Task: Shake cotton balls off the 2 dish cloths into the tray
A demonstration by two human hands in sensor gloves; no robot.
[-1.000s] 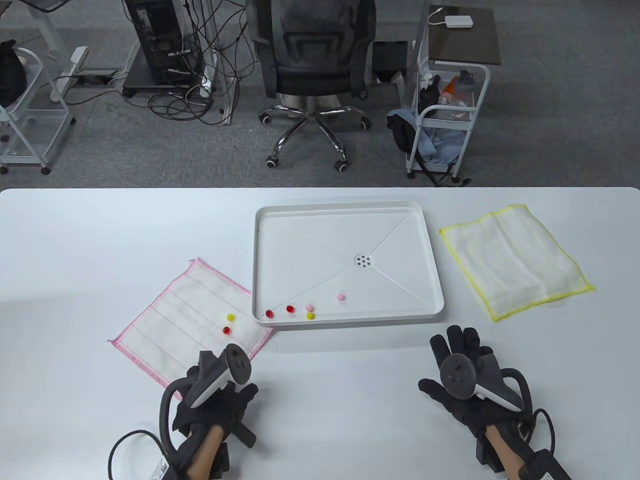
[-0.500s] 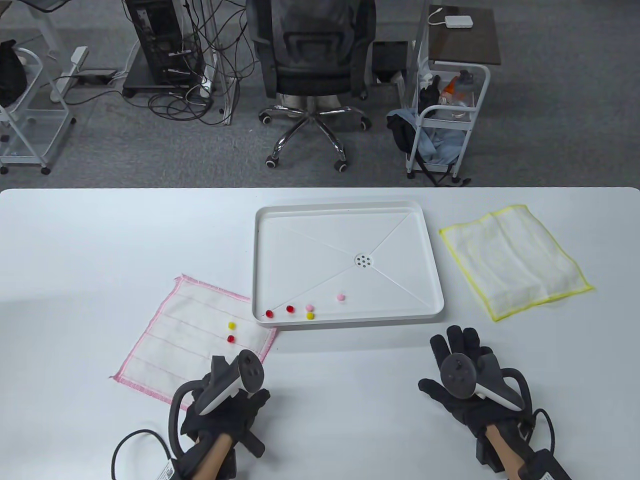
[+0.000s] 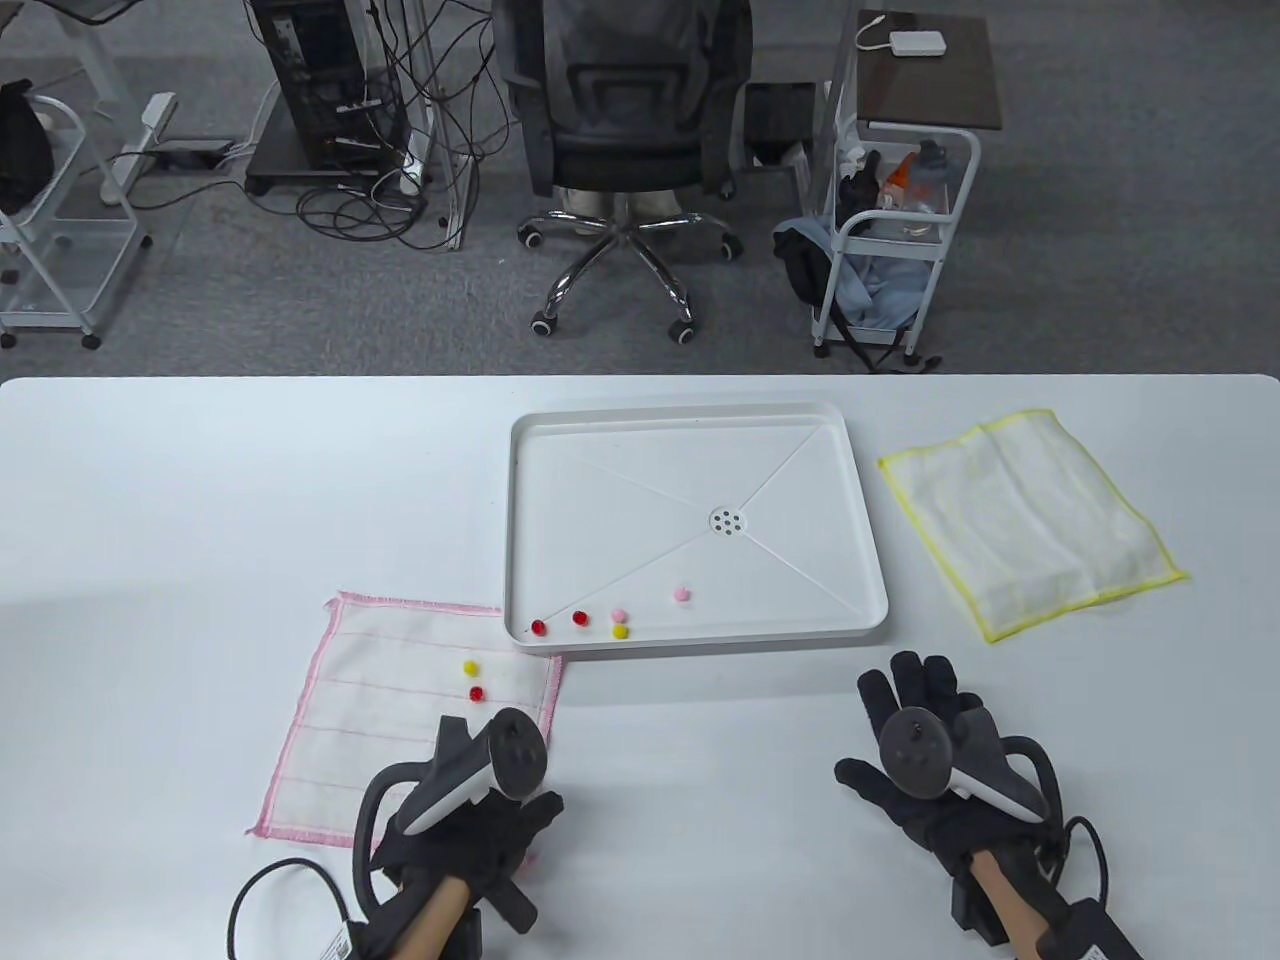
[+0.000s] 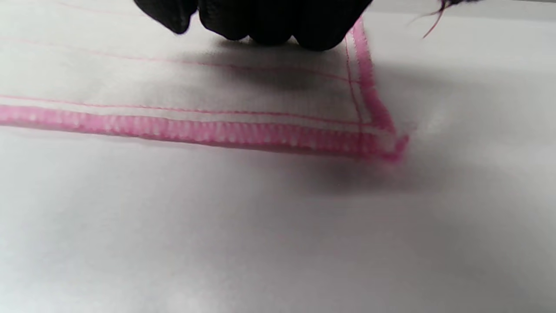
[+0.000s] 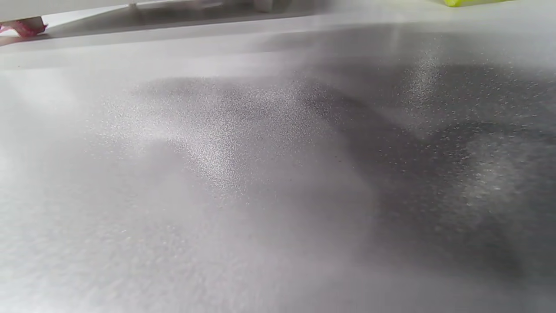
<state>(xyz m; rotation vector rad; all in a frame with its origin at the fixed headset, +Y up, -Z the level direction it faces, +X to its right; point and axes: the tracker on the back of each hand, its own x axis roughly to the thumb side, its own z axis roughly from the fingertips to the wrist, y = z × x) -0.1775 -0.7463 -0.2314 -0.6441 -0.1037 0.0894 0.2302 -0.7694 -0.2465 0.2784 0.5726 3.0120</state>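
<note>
A pink-edged dish cloth [image 3: 390, 720] lies flat left of the white tray [image 3: 700, 640], with a yellow cotton ball [image 3: 470, 667] and a red cotton ball [image 3: 476, 692] on it. My left hand [image 3: 455, 750] presses its fingertips [image 4: 269, 21] on the cloth [image 4: 217, 87] near its near right corner, which lies flat on the table. Several cotton balls [image 3: 620, 620] sit in the tray's near left part. A yellow-edged cloth [image 3: 1030, 520] lies flat right of the tray, with no balls visible on it. My right hand [image 3: 915, 690] rests flat on the table in front of the tray, fingers spread, holding nothing.
Beyond the table's far edge stand an office chair [image 3: 625, 130], a white cart [image 3: 900, 230] and a computer tower with cables [image 3: 330, 90]. The right wrist view shows bare table, the tray's rim [image 5: 65, 8] and a pink cloth corner [image 5: 24, 28].
My left hand has slid right and toward me, dragging the pink cloth so that it turned nearly square to the table edge. The two balls rode along. The right hand stayed still.
</note>
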